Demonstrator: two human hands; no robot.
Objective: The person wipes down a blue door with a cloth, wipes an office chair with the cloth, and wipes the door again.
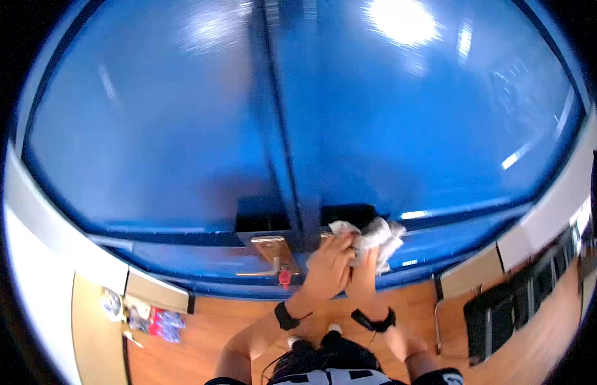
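Note:
A crumpled white cloth [380,239] is bunched against the right leaf of a blue double door [388,141], just where that leaf's handle plate sits. My right hand [363,276] is closed on the cloth from below. Close beside it, my left hand [328,268] has its fingers curled at the cloth's left part, over the handle area. The right leaf's handle is mostly hidden behind my hands and the cloth. On the left leaf, a metal handle plate [273,251] shows a lever, with a red tag [284,278] hanging from it.
Black chairs [510,314] stand on the wooden floor [215,327] at the right. To the left, colourful packages [164,324] lie by a light wooden surface [96,327]. White wall borders the door on both sides. My feet are close to the door's bottom.

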